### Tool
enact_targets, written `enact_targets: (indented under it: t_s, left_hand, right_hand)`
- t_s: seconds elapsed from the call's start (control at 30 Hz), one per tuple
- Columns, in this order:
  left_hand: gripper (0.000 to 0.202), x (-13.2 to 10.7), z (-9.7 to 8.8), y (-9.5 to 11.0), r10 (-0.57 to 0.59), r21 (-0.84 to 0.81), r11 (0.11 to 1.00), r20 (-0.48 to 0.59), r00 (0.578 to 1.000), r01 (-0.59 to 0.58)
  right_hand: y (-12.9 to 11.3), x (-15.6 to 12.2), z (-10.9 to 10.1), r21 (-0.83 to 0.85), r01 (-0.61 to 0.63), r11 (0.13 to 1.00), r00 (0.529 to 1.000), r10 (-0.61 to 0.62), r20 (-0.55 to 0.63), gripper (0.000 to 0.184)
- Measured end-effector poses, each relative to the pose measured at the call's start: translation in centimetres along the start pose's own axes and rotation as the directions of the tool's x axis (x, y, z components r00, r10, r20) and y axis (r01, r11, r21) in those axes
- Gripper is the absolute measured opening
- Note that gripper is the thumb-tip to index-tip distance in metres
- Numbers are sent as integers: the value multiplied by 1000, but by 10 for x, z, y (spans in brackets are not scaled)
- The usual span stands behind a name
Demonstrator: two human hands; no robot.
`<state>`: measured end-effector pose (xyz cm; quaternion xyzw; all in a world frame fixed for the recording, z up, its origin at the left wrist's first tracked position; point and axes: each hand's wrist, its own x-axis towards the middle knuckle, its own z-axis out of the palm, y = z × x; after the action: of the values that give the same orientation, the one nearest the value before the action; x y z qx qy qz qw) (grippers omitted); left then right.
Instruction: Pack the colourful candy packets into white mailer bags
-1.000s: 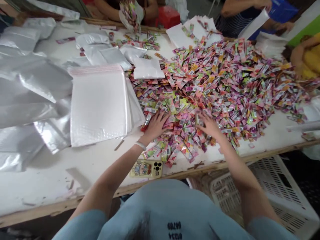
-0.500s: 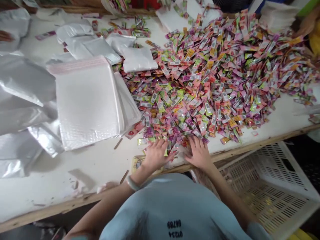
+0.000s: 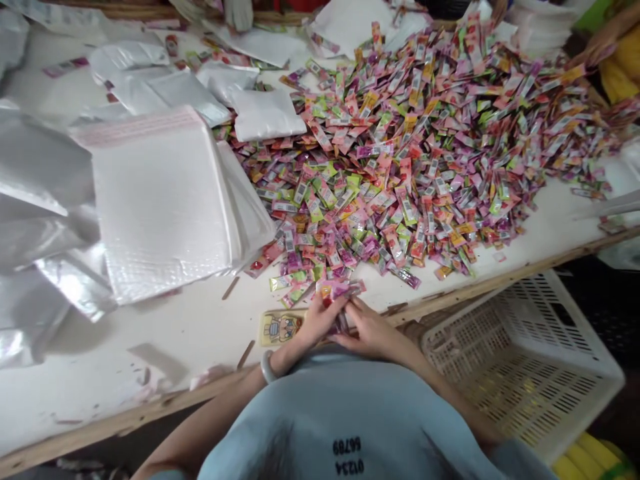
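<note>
At the table's near edge, my left hand [image 3: 319, 318] is closed around a small bunch of wrapped packets [image 3: 333, 291], pink, purple and orange. Pressed against the same bunch from the other side is my right hand [image 3: 369, 328], its fingers curled in and partly hiding the packets. Clear plastic shows among them, but I cannot tell whether it is a bag. Just beyond my hands spreads a large heap of similar stick-shaped packets [image 3: 400, 180] in pink, green and purple. A yellow case with a cartoon figure [image 3: 281, 327] lies beside my left wrist.
White padded mailers [image 3: 160, 207] lie stacked on the left, with silvery filled bags [image 3: 40, 160] around them. A white plastic crate [image 3: 525, 360] stands below the table's wooden edge [image 3: 450, 305]. A co-worker's hand [image 3: 595, 47] is at the far right.
My hands have drawn back from the heap's near edge and come together around a bunch of packets. More of the yellow case shows. A white mailer now lies at the far side.
</note>
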<state>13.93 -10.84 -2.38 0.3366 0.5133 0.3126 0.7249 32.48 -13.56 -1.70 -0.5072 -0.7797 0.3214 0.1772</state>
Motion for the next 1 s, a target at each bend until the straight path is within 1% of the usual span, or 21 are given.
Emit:
enact_targets:
  t_s: [0.03, 0.07, 0.1, 0.17, 0.2, 0.23, 0.3, 0.37, 0.43, 0.5, 0.6, 0.63, 0.7, 0.73, 0.77, 0.8, 0.87, 0.9, 0.93, 0.97, 1.0]
  left_hand:
    - [42, -2, -2, -1, -29, -34, 999, -81, 996, 26]
    - [43, -5, -6, -2, -52, -51, 998, -113, 992, 46]
    - [45, -9, -10, -2, -83, -62, 995, -91, 992, 78]
    - [48, -18, -20, -3, -179, -105, 977, 61, 982, 185]
    - [50, -22, -23, -4, -223, -128, 962, 134, 966, 240]
    - [51, -25, -25, -4, -255, -151, 947, 181, 950, 283]
    - [51, -26, -24, -2, -274, -195, 932, 172, 946, 306]
    - [44, -20, -17, 2, -247, -222, 939, 105, 963, 264]
    - [38, -12, -8, 7, -192, -221, 954, 67, 979, 202]
    - [38, -5, 0, 10, -158, -212, 961, 98, 983, 176]
    - [39, -2, 6, 6, -170, -139, 971, 164, 972, 193]
    - [39, -2, 7, 4, -159, -106, 979, 145, 977, 175]
    - [42, 1, 8, 3, -71, -44, 996, 44, 997, 73]
    - [44, 4, 9, 3, -3, -20, 1000, -6, 1000, 3]
    - [46, 7, 11, 5, 64, 0, 998, -41, 997, -64]
    - [47, 12, 13, 7, 116, 16, 993, -58, 992, -115]
    - [41, 22, 18, 13, 136, 25, 991, -42, 990, -135]
    - [36, 25, 20, 15, 119, 24, 993, -33, 992, -118]
    - [31, 27, 21, 17, 94, 24, 995, -24, 995, -93]
    - [28, 26, 21, 18, 65, 26, 998, -12, 998, -64]
    - [27, 23, 19, 18, 36, 27, 999, 3, 999, -36]
  right_hand:
    - [4, 0, -8, 4, -20, 1000, 999, 20, -39, 32]
    - [13, -2, -17, -26, -86, 996, 989, 83, -122, 28]
    - [27, -5, -26, -87, -189, 978, 960, 165, -226, 27]
    - [58, -16, -41, -250, -434, 866, 858, 312, -407, 30]
    - [72, -22, -45, -321, -511, 797, 827, 356, -435, 31]
    - [83, -29, -47, -371, -536, 758, 826, 380, -417, 29]
    - [96, -40, -45, -376, -475, 796, 867, 351, -352, 19]
    - [98, -39, -42, -284, -363, 887, 894, 246, -374, 16]
    - [99, -26, -42, -187, -323, 928, 852, 199, -485, 18]
    - [101, -4, -44, -142, -388, 911, 792, 250, -558, 18]
    - [102, 20, -44, -134, -500, 856, 728, 331, -600, 14]
    - [97, 22, -41, -130, -504, 854, 708, 322, -629, 14]
    - [76, 18, -31, -115, -451, 885, 669, 250, -700, 13]
    - [61, 12, -25, -111, -388, 915, 665, 194, -721, 11]
    - [45, 7, -19, -112, -298, 948, 687, 131, -714, 9]
    - [29, 2, -14, -110, -179, 978, 741, 61, -669, 7]
    - [8, 0, -12, -48, 57, 997, 854, -73, -516, 6]
    - [6, 2, -16, -1, 106, 994, 883, -95, -459, 7]
    - [12, 7, -25, 39, 103, 994, 894, -75, -442, 11]
    - [25, 13, -36, 53, 45, 998, 884, -16, -466, 18]
    - [43, 19, -49, 39, -63, 997, 853, 74, -517, 27]
